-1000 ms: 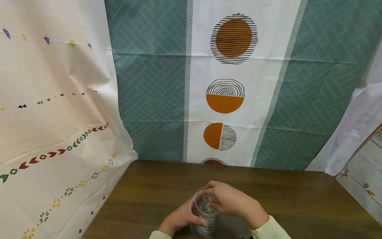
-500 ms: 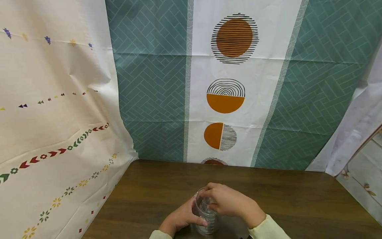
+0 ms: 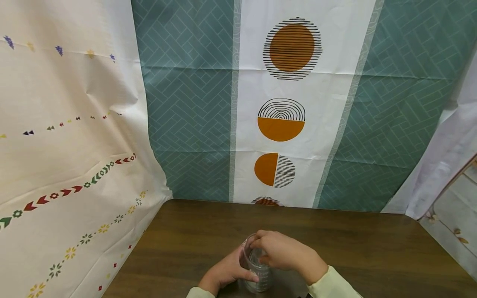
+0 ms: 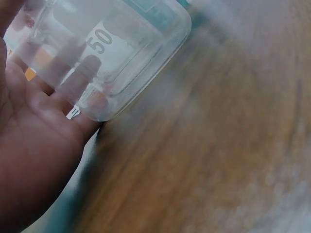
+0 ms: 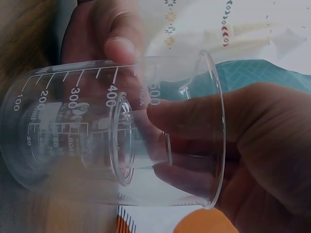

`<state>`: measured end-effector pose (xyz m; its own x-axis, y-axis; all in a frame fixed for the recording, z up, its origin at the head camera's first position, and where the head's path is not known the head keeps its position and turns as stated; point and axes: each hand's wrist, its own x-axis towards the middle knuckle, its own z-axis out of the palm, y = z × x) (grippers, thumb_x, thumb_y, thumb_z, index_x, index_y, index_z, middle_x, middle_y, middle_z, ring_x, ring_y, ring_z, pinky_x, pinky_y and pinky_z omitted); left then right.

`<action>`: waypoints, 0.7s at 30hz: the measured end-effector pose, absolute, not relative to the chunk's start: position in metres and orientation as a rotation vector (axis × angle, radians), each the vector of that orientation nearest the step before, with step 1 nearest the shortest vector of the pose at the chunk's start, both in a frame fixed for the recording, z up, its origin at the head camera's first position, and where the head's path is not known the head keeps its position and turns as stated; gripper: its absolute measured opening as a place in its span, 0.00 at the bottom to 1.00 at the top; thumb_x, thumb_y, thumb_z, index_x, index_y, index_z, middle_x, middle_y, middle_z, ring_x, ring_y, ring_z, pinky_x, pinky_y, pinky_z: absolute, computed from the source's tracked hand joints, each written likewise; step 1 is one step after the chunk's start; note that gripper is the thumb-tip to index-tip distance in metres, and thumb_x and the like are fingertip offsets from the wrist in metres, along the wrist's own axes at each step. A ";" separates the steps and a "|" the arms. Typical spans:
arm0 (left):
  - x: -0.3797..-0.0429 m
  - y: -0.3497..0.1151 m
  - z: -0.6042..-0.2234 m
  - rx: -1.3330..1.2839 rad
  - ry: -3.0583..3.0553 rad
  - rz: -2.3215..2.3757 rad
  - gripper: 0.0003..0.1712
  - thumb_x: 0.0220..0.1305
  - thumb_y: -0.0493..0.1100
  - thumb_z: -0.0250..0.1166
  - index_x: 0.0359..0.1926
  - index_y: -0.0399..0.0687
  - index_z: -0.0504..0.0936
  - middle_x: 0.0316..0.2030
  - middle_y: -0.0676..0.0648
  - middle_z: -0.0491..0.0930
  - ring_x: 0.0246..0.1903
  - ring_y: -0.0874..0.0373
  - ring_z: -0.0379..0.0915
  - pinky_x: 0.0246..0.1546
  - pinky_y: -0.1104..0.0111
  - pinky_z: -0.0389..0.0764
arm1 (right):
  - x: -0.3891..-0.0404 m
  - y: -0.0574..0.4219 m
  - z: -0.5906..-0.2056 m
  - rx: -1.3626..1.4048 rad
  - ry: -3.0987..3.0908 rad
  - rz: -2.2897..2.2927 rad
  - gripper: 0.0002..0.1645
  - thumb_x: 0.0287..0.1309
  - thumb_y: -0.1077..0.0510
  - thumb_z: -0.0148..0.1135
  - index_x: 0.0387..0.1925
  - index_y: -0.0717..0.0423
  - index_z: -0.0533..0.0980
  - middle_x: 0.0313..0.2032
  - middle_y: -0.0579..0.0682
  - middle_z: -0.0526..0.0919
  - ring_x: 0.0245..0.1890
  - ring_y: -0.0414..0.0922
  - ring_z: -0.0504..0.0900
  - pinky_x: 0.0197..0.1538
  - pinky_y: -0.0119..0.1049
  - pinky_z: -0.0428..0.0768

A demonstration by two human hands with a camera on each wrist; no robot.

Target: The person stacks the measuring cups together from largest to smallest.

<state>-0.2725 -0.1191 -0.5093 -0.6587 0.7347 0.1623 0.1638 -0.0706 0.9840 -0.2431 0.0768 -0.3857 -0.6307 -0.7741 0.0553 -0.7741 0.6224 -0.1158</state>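
A large clear glass beaker (image 5: 58, 189) with white graduations stands on the brown table in front of me. My left hand (image 3: 228, 269) grips it around the side, thumb toward me and palm against the glass in the left wrist view. Inside it sits a smaller graduated beaker (image 5: 43, 160), its thick rim partway up the large one. My right hand (image 3: 281, 252) reaches in through the large beaker's mouth. Its thumb and fingers (image 5: 184, 119) pinch a still smaller clear glass vessel (image 5: 146, 150), whose lower part overlaps the smaller beaker's mouth.
The dark brown wooden table (image 3: 354, 244) stretches around the hands. A green and white curtain (image 3: 190, 124) with orange circles hangs behind it. Cream patterned cloth (image 3: 74, 165) lines the left side, and a pale cloth (image 3: 432, 182) hangs at the right.
My right hand has moved slightly lower at the large beaker's mouth, with its wrist shifting a little left. The left hand and the large beaker have stayed in place.
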 end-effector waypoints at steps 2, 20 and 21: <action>-0.272 -0.119 -0.509 0.950 1.791 1.770 0.57 0.54 0.44 0.74 0.75 0.60 0.47 0.76 0.53 0.48 0.71 0.64 0.51 0.63 0.82 0.59 | -0.243 0.075 -0.385 1.341 -2.849 0.197 0.16 0.52 0.58 0.71 0.45 0.52 0.83 0.46 0.42 0.80 0.44 0.35 0.79 0.48 0.29 0.79; -0.270 -0.118 -0.507 0.954 1.787 1.747 0.57 0.55 0.45 0.73 0.76 0.62 0.44 0.77 0.56 0.44 0.75 0.58 0.39 0.65 0.83 0.52 | -0.242 0.066 -0.384 1.306 -2.934 0.125 0.15 0.47 0.62 0.74 0.40 0.49 0.84 0.43 0.41 0.83 0.41 0.34 0.79 0.46 0.29 0.80; -0.270 -0.118 -0.507 0.958 1.782 1.751 0.57 0.55 0.46 0.73 0.76 0.62 0.44 0.77 0.56 0.44 0.75 0.58 0.39 0.65 0.83 0.52 | -0.243 0.065 -0.384 1.303 -2.939 0.127 0.15 0.47 0.62 0.73 0.40 0.49 0.84 0.43 0.41 0.83 0.40 0.34 0.79 0.46 0.29 0.81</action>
<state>-0.2703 -0.1178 -0.5066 -0.6508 0.7454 0.1444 0.1574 -0.0535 0.9861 -0.2426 0.0655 -0.3839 -0.6697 -0.7417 -0.0376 -0.7357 0.6695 -0.1027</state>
